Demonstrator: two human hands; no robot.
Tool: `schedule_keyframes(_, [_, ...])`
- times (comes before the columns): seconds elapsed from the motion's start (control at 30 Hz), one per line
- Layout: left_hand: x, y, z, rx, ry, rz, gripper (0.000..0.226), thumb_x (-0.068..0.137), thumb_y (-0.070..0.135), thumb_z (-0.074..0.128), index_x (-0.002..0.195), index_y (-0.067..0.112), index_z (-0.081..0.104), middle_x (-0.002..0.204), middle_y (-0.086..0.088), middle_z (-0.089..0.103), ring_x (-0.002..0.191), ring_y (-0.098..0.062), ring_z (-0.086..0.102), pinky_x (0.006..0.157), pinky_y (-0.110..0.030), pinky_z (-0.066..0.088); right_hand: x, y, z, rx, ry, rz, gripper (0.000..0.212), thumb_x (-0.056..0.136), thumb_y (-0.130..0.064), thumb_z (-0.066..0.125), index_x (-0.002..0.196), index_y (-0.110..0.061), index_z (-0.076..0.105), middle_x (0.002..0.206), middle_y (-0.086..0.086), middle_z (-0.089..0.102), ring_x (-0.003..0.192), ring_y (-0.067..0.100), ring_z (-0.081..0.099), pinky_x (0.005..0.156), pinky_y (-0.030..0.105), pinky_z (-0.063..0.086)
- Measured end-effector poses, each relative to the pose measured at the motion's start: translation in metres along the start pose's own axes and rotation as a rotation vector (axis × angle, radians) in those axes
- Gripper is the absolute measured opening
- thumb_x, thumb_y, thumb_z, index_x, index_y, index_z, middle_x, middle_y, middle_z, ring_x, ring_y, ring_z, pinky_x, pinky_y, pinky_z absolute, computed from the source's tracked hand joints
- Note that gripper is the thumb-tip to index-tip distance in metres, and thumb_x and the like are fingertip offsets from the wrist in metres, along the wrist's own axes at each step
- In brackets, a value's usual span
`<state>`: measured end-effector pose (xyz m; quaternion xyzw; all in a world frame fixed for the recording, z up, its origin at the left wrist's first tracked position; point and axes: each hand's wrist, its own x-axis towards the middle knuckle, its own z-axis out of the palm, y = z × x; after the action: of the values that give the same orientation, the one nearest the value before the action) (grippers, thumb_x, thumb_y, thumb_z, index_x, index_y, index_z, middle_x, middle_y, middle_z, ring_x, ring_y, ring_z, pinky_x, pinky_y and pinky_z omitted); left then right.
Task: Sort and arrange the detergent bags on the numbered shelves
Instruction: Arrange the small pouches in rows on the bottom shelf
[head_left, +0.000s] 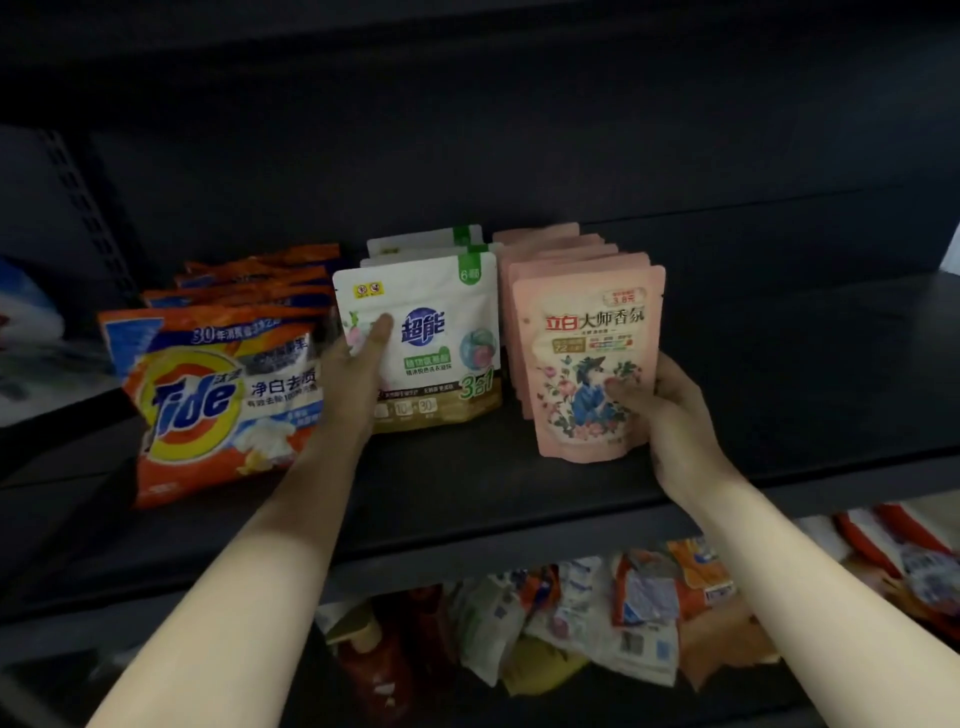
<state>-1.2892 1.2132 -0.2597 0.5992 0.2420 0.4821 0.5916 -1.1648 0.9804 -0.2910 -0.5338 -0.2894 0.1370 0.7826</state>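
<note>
Nearest you, under the shelf edge (519, 540), a loose jumble of unsorted bags (571, 634) lies on the lower level, a sign, likely, that much sorting remains.

On the dark shelf, your right hand (670, 415) grips the front pink Liby pouch (587, 332), thumb on its face and fingers behind its right edge, the pouch upright and touching the pink row (550, 249) behind it.

Your left hand (353, 374) is open, straight fingers pressed flat on the front white Chaoneng pouch (436, 332), wrist just beside the orange Tide bag (208, 395) leaning at the left.

Risks: the Tide bag tilts toward the near edge, so a nudge from your left forearm could slide it off. Push the white pouch too hard and its row (426, 241) may topple backward.

No shelf numbers show.
</note>
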Motion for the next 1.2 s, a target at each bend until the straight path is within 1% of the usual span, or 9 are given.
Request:
schedule_keyframes(0.07, [-0.001, -0.007, 0.003, 0.028, 0.024, 0.013, 0.034, 0.09, 0.022, 0.063, 0.122, 0.015, 0.058, 0.104, 0.003, 0.066, 0.08, 0.0, 0.066, 0.058, -0.013, 0.053, 0.002, 0.002, -0.001, -0.016, 0.004, 0.021, 0.03, 0.085, -0.002, 0.061, 0.107, -0.022, 0.06, 0.108, -0.001, 0.07, 0.1, 0.014, 0.067, 0.083, 0.032, 0.053])
schedule_keyframes(0.17, [-0.005, -0.016, 0.002, 0.087, -0.012, 0.047, 0.041, 0.088, 0.017, 0.065, 0.128, 0.017, 0.053, 0.111, 0.007, 0.062, 0.087, 0.004, 0.06, 0.065, -0.009, 0.05, 0.003, 0.002, 0.001, -0.019, 0.03, 0.021, 0.029, 0.085, -0.002, 0.061, 0.103, -0.026, 0.057, 0.105, -0.004, 0.069, 0.096, 0.01, 0.067, 0.079, 0.029, 0.052])
schedule_keyframes(0.3, [-0.006, -0.02, -0.004, 0.171, -0.028, -0.014, 0.059, 0.083, 0.015, 0.071, 0.135, 0.019, 0.044, 0.121, 0.007, 0.056, 0.105, -0.009, 0.056, 0.089, -0.026, 0.047, 0.001, -0.002, 0.002, -0.034, 0.047, 0.004, 0.03, 0.086, 0.0, 0.059, 0.098, -0.027, 0.055, 0.099, -0.009, 0.067, 0.088, 0.003, 0.067, 0.074, 0.024, 0.051])
schedule_keyframes(0.43, [-0.01, -0.024, -0.012, 0.231, -0.081, -0.119, 0.061, 0.084, 0.007, 0.067, 0.138, 0.018, 0.043, 0.129, -0.001, 0.057, 0.114, -0.017, 0.055, 0.098, -0.034, 0.045, -0.003, -0.002, 0.004, -0.063, 0.061, 0.005, 0.037, 0.086, 0.005, 0.053, 0.095, -0.031, 0.053, 0.096, -0.012, 0.064, 0.087, 0.001, 0.063, 0.075, 0.023, 0.049])
schedule_keyframes(0.63, [-0.006, -0.02, -0.009, 0.233, -0.089, -0.164, 0.048, 0.089, 0.002, 0.054, 0.135, 0.015, 0.048, 0.129, -0.005, 0.057, 0.108, -0.016, 0.053, 0.088, -0.028, 0.043, -0.003, -0.001, 0.004, -0.061, 0.068, 0.015, 0.036, 0.085, 0.006, 0.052, 0.097, -0.028, 0.053, 0.098, -0.01, 0.064, 0.091, 0.005, 0.062, 0.079, 0.026, 0.049])
schedule_keyframes(0.83, [-0.002, -0.024, -0.004, 0.25, 0.016, -0.162, 0.047, 0.091, 0.008, 0.053, 0.137, 0.011, 0.043, 0.133, -0.009, 0.054, 0.117, -0.022, 0.052, 0.09, -0.028, 0.043, 0.0, 0.001, 0.004, -0.079, 0.088, 0.029, 0.035, 0.085, 0.004, 0.055, 0.107, -0.024, 0.051, 0.103, -0.009, 0.063, 0.098, 0.009, 0.061, 0.085, 0.031, 0.049])
schedule_keyframes(0.97, [-0.018, -0.024, -0.014, 0.441, 0.054, -0.151, 0.047, 0.091, 0.014, 0.056, 0.137, 0.012, 0.042, 0.136, -0.007, 0.051, 0.119, -0.02, 0.05, 0.087, -0.023, 0.038, 0.0, 0.0, 0.002, -0.101, 0.074, 0.041, 0.033, 0.086, 0.004, 0.054, 0.106, -0.022, 0.051, 0.103, -0.008, 0.063, 0.098, 0.009, 0.061, 0.084, 0.031, 0.05])
schedule_keyframes(1.1, [-0.046, -0.01, -0.028, 0.658, -0.04, -0.126, 0.054, 0.094, 0.023, 0.055, 0.143, 0.015, 0.036, 0.142, -0.004, 0.046, 0.127, -0.02, 0.045, 0.089, -0.022, 0.035, 0.0, -0.004, -0.001, -0.142, 0.06, 0.066, 0.035, 0.086, -0.001, 0.058, 0.115, -0.018, 0.05, 0.102, -0.011, 0.063, 0.097, 0.008, 0.061, 0.08, 0.028, 0.049])
schedule_keyframes(1.2, [-0.072, -0.005, -0.038, 0.824, -0.141, -0.051, 0.044, 0.095, 0.022, 0.052, 0.138, 0.018, 0.045, 0.137, -0.002, 0.051, 0.124, -0.018, 0.048, 0.091, -0.023, 0.037, -0.003, -0.008, -0.005, -0.257, 0.037, 0.098, 0.044, 0.086, -0.006, 0.061, 0.126, -0.017, 0.047, 0.11, -0.009, 0.06, 0.104, 0.011, 0.058, 0.087, 0.031, 0.047])
